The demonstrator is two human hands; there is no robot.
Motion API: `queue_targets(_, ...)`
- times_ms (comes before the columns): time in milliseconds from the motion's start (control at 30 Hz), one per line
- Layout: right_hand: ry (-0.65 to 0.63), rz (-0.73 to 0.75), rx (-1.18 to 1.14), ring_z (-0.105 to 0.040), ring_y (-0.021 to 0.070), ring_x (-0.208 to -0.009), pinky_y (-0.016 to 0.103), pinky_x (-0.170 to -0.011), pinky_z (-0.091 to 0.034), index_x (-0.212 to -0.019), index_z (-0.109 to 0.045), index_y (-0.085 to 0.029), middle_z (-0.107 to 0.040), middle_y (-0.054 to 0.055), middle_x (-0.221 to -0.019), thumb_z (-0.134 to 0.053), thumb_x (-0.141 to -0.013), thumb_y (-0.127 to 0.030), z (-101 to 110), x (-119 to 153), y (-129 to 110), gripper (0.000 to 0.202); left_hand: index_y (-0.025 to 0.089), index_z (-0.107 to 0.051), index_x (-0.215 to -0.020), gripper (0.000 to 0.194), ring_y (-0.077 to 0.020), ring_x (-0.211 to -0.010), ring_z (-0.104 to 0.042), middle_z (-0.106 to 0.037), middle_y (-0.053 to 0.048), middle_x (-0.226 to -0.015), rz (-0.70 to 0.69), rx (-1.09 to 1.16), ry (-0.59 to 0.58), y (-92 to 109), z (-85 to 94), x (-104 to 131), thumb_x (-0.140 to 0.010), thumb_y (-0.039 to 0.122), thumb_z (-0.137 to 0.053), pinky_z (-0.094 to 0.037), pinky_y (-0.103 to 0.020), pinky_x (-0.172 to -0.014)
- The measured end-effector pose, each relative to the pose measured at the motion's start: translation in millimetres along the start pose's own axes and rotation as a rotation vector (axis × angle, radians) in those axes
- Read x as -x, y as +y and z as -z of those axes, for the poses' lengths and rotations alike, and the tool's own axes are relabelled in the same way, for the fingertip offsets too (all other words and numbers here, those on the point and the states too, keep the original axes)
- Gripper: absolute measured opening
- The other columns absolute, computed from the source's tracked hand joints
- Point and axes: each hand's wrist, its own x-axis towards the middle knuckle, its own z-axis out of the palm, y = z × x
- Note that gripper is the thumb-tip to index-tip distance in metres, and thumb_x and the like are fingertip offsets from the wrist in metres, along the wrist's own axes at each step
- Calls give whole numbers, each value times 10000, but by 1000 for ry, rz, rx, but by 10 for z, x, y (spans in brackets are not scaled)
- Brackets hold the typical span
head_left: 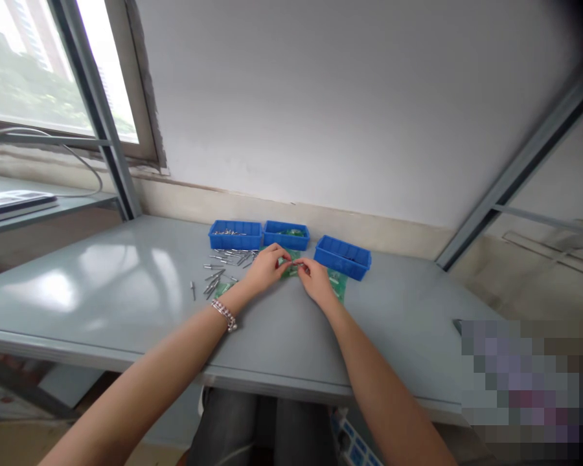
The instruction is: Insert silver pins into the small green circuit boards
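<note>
My left hand [267,268] and my right hand [315,279] meet above the grey table. Their fingertips are pinched on a small metal pin [297,263], partly hidden by the fingers. Under and beside the hands lie green printed plastic bags [337,283]. To the left of my left hand, several slim silver metal pins [214,283], each with a thicker end, lie loose. More of these are spread in front of the left blue bin [236,243]. Another green bag [222,290] lies partly behind my left wrist.
The left bin holds small brass-coloured parts. Green packets lie in the middle blue bin [286,242], and a few dark bits in the right blue bin [342,260]. Metal posts [471,226] frame the table [398,323]; a pixelated patch covers its right corner.
</note>
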Motion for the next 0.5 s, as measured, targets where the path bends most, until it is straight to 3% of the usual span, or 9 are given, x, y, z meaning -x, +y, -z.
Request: queue_targets(500,-8,-42,-15,-523,145,-640,242,-631,-391,-848,-600,-145,-582,30,-705,-435,-732,-109,24,-3,-50,205,151,-585,-803,120,-85,-597,-458,-513,-29,-837,-1,-10,-20,-13,12,-2,-765,227,-500,-391,-234,-616)
